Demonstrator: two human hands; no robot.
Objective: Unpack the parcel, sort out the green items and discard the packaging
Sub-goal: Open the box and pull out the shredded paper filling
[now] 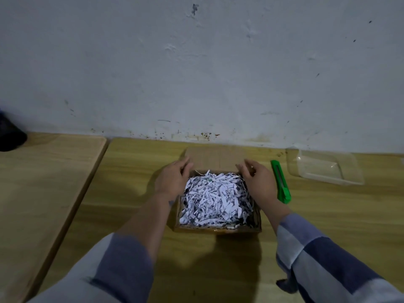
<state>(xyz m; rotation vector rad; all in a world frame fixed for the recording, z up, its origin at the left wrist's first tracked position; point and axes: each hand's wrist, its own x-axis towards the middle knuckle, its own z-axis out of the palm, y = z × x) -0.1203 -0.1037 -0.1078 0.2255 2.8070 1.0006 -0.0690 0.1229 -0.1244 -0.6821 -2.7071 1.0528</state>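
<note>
Flanking the open cardboard box (pixel 218 227), left hand (pixel 172 179) and right hand (pixel 259 182) were loosely spread at the far flap (pixel 215 157); shredded paper (pixel 215 197) probably light, loose: scoop in handfuls

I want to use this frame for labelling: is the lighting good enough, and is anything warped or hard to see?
Head view: dim, bluish light; soft shadows under both arms; wide-angle bending curves the table edge; the clear plastic tray is faint; the shredded paper stays sharp.
</note>
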